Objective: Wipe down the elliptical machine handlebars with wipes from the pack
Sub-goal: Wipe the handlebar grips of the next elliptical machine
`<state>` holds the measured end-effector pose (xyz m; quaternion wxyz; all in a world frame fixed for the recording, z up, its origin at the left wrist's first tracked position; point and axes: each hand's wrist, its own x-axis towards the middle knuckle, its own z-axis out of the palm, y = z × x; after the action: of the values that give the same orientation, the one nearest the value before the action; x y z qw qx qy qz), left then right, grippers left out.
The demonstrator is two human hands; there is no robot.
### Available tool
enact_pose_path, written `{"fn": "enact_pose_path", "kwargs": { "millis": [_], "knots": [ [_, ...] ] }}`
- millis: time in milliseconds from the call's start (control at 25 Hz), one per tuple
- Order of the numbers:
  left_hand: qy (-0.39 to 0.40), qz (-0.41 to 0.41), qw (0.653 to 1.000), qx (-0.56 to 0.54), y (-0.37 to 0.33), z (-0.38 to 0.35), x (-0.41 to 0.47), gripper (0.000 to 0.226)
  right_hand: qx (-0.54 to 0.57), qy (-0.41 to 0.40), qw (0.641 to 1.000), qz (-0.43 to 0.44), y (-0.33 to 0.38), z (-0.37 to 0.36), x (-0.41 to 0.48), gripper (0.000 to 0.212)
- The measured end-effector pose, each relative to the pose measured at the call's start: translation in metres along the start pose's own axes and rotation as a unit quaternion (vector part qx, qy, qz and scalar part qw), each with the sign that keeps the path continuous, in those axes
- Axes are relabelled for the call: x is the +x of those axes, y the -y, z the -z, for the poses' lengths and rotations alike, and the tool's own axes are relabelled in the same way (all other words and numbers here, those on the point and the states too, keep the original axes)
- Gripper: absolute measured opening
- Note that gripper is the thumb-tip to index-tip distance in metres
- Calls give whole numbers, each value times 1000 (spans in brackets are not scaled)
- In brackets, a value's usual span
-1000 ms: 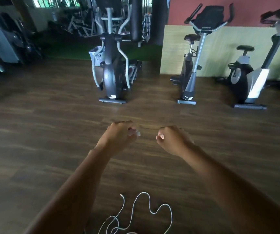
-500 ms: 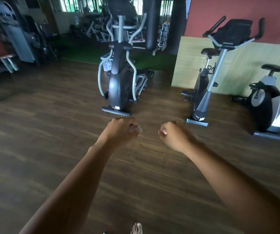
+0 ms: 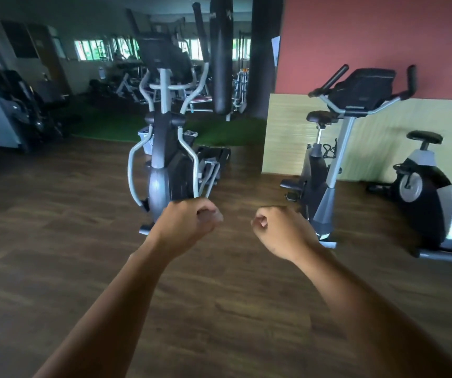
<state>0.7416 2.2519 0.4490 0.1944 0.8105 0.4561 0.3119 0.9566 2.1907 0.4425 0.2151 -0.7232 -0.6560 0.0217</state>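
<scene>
The room is dimly lit, with daylight admitted only through a row of windows (image 3: 93, 49) at the far left, which are overexposed to a pale green-white. The nearer wooden floor (image 3: 55, 268) is left in shadow, and a faint sheen is seen on it. The red wall (image 3: 369, 36) at the far right is more brightly lit. Motion blur is spread across the whole picture, and straight lines are bent toward the edges by the wide lens.
</scene>
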Motion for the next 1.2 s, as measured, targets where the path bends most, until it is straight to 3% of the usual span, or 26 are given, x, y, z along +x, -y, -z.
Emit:
{"fn": "enact_pose_path", "kwargs": {
  "millis": [240,560,840,1200],
  "knots": [
    [-25,-32,999,16,15,-34,165,9,-5,-17,999,38,-59,-16,159,23],
    [-84,12,996,33,46,-76,385,11,-5,-9,994,107,-138,-25,402,23],
    [-160,4,986,55,88,-86,554,8,25,-33,991,130,-169,-44,591,23],
    [-181,-43,981,50,179,-87,791,12,74,-42,989,119,-183,-76,831,18]
  ]
}}
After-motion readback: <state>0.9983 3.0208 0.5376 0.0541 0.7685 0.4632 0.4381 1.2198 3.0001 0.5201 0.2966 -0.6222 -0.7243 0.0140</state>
